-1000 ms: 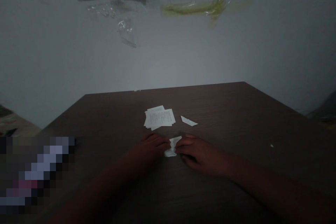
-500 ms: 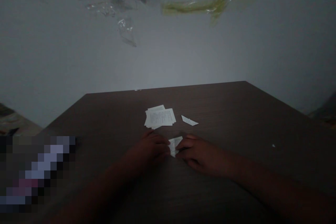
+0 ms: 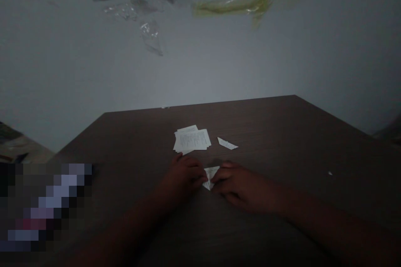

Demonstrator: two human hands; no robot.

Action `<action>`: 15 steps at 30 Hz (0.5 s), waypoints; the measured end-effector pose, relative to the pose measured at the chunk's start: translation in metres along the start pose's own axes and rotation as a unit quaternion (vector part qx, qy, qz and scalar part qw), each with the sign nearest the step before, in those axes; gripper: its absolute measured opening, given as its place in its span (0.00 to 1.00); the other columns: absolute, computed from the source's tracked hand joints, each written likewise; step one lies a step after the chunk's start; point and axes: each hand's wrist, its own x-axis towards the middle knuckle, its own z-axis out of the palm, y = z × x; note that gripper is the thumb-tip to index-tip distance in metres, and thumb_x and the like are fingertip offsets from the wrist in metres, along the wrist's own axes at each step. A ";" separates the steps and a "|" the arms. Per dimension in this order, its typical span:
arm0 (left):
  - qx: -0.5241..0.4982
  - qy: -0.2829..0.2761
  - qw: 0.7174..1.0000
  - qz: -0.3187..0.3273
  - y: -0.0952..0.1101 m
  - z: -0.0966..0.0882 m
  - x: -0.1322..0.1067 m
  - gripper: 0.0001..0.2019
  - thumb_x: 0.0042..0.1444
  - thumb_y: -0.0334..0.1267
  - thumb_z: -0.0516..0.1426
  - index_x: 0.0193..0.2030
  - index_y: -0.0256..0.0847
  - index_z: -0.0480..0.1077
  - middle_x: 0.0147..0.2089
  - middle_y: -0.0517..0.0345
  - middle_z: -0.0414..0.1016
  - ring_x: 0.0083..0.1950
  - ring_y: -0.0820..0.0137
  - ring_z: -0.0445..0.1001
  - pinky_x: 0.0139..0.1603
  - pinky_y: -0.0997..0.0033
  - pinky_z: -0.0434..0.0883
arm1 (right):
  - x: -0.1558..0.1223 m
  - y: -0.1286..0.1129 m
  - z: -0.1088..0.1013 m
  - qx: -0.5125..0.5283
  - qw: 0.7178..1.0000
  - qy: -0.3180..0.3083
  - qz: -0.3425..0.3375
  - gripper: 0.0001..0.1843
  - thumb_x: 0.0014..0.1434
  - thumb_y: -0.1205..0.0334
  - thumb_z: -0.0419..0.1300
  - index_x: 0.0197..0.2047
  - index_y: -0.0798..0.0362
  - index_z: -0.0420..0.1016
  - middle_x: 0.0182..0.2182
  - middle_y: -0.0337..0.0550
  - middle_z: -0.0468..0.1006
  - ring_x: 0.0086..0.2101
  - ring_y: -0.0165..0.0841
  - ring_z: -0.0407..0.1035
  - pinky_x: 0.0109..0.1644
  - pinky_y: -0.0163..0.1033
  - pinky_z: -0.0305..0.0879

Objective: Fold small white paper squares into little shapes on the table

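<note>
A small piece of printed paper (image 3: 210, 173), folded to a downward point, lies between my hands on the dark wooden table. My left hand (image 3: 186, 175) grips its left side, fingers curled and their tips at the paper's edge. On the opposite side, my right hand (image 3: 239, 185) pinches the right edge with bent fingers. Parts of the paper are hidden under the fingertips. Just beyond my left hand sits a loose stack of printed paper slips (image 3: 192, 139). A folded paper strip (image 3: 227, 143), slanted in shape, rests right of the stack.
The brown table (image 3: 266, 125) meets a pale wall (image 3: 219, 62) at its far edge. Taped sheets and yellow tape (image 3: 228, 7) hang on the wall. A tiny white scrap (image 3: 330, 173) lies to the right. A blurred-out patch (image 3: 56, 204) covers the lower left.
The paper between my hands now shows a more pointed, triangular shape, and has shifted slightly toward me. Both hands stay on it. The stack and the folded strip keep their places.
</note>
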 end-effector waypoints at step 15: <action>0.013 0.035 0.999 0.015 0.000 0.008 -0.001 0.10 0.83 0.33 0.69 0.54 0.53 0.93 0.58 0.56 0.95 0.66 0.52 0.90 0.92 0.32 0.70 | -0.004 0.000 0.007 -0.021 0.999 0.017 -0.017 0.17 0.82 0.72 0.68 0.64 0.49 0.96 0.65 0.56 0.94 0.66 0.51 0.85 0.80 0.63 0.79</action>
